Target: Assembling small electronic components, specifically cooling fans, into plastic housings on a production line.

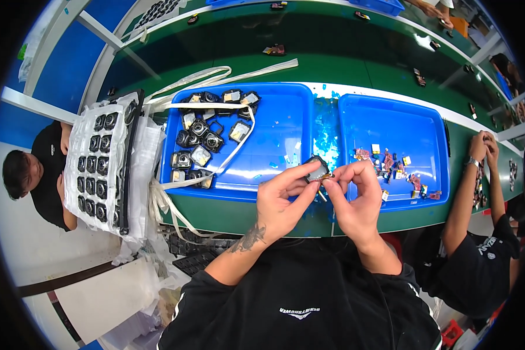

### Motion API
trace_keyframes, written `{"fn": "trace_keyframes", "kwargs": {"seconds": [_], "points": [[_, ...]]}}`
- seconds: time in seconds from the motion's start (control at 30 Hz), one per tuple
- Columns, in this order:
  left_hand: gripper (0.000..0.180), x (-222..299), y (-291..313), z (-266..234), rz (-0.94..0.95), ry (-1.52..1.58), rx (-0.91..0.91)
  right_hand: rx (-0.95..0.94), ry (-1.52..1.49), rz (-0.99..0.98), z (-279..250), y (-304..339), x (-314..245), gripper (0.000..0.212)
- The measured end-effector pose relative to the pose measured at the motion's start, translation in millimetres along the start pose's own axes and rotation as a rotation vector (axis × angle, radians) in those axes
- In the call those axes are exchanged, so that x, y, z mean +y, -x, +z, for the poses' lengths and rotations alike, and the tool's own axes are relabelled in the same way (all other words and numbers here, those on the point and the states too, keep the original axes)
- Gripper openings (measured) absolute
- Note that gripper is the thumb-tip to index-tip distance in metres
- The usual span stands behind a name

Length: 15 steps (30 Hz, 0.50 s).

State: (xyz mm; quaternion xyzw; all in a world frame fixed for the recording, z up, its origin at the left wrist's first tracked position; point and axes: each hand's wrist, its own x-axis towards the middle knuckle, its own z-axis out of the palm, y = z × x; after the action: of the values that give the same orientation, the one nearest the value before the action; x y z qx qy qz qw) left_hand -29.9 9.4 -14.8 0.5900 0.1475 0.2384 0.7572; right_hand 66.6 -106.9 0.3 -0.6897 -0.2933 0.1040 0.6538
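Note:
Between the two blue trays, my left hand point(287, 195) grips a small black square housing point(317, 170) with a grey face, held tilted by its edge. My right hand point(357, 195) is closed in a pinch at the lower right edge of that housing. A small brownish-gold piece shows at those fingertips, too small to name. The left blue tray point(274, 105) holds several similar black housings point(213, 141), some with round lens rings, bunched on its left side. In the right blue tray point(391, 108) lie small reddish circuit pieces point(415, 181) with yellow and white parts.
White straps point(230, 156) run across the left tray. Left of it, a stack of padded trays point(79, 154) carries rows of black parts. Beyond the trays, a green conveyor belt point(326, 46) bears scattered small parts. Co-workers are at the left and right, one with raised hands point(484, 149).

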Motion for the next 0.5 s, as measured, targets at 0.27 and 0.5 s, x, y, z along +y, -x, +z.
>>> {"fn": "trace_keyframes", "kwargs": {"seconds": [0.27,0.5], "points": [[0.04,-4.5,1.2,0.0,0.076,-0.084,-0.004,-0.084,0.115,-0.013,-0.6,-5.7,3.9,0.026],[0.052,1.6,-1.9,3.3,-0.083,0.086,0.045,-0.2,-0.076,0.185,4.3,-13.9,3.3,0.032]]}}
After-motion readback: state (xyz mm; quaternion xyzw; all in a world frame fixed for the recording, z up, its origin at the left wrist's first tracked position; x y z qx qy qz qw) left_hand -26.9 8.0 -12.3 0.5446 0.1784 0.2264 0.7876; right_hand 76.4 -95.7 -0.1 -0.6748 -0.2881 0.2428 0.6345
